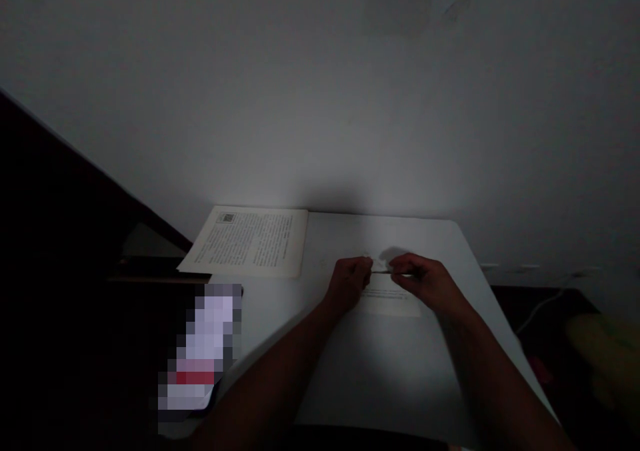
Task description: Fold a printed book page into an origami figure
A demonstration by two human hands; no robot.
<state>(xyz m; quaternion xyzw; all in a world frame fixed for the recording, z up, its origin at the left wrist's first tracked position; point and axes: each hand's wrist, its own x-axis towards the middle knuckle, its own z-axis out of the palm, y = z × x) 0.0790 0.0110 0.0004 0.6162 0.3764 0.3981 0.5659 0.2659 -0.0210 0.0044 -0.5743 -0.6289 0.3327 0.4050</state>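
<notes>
Pinching a thin strip (383, 271) between them, the left hand (350, 281) and right hand (423, 279) keep fingers clamped on its ends, held above a paper slip (393, 301) on the white table (390, 371); a printed sheet (250, 241) is kept aside.

Dim home or office study corner, shown by a white desk (400, 384) pushed against a bare wall (300, 104), printed sheet (250, 241) laid at its far left corner
</notes>
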